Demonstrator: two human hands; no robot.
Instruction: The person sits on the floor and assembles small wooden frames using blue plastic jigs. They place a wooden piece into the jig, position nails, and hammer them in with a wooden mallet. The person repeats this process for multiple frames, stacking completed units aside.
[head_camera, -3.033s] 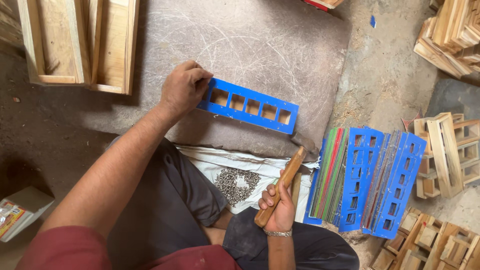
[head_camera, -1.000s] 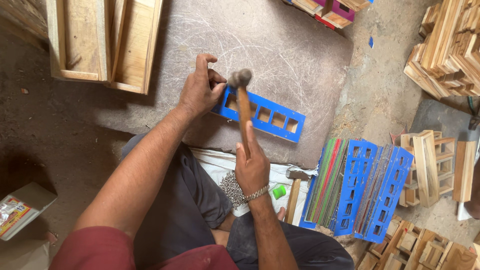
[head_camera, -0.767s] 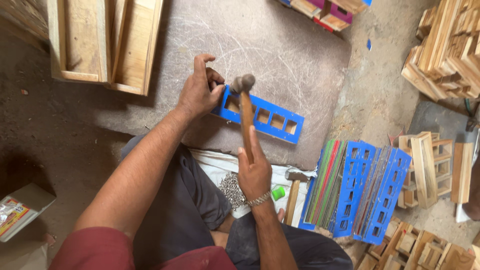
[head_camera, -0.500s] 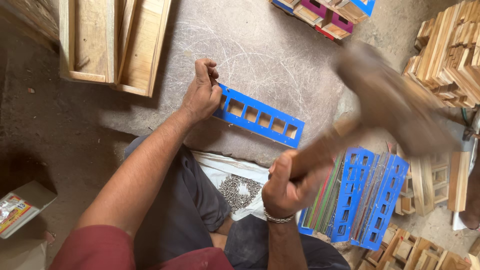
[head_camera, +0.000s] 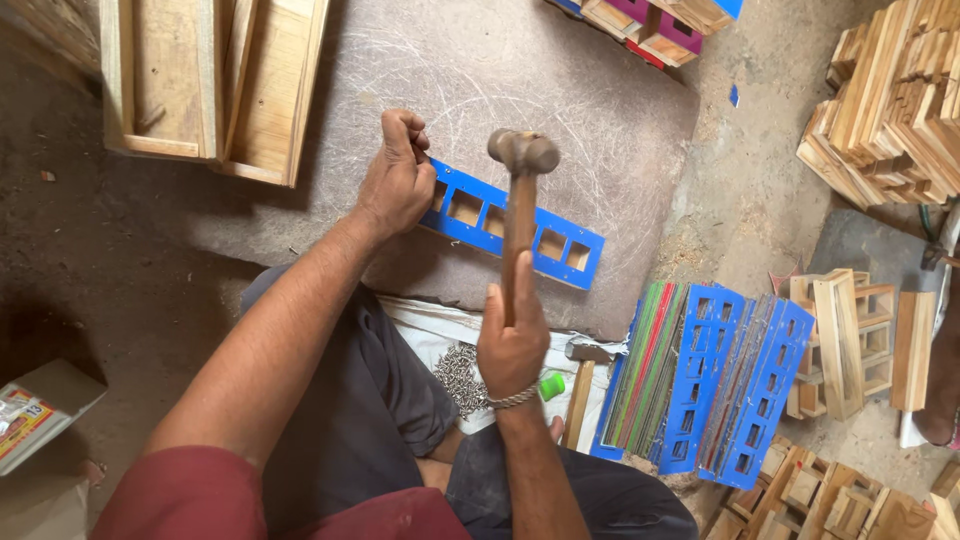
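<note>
Nailing at the left end of a blue slotted frame (head_camera: 510, 225), lying flat and aslant on the grey stone slab (head_camera: 330, 70) at centre frame. Left hand (head_camera: 397, 180) pinched closed at the frame's upper-left corner, fingertips bunched as if steadying a small nail, though too small to make out. Right hand (head_camera: 512, 340) wrapped firmly round the wooden handle of a hammer (head_camera: 520, 215), head raised just right of the left hand's knuckles. Judged as mid-strike work on that corner; next blow calls for a short, square drop onto the pinch point, well clear of the fingers, since hammer head and knuckles sit very near each other.

Open slab above and right of the frame, giving room to swing and to slide the piece. Lower edge of the slab just beside the knees, with a heap of nails (head_camera: 460, 370) on white cloth (head_camera: 430, 335) below centre. Wooden trays (head_camera: 210, 85) at upper left, stacked blue and coloured panels (head_camera: 705, 380) at lower right, piled timber offcuts (head_camera: 890, 100) at upper right, all well apart from the striking spot.
</note>
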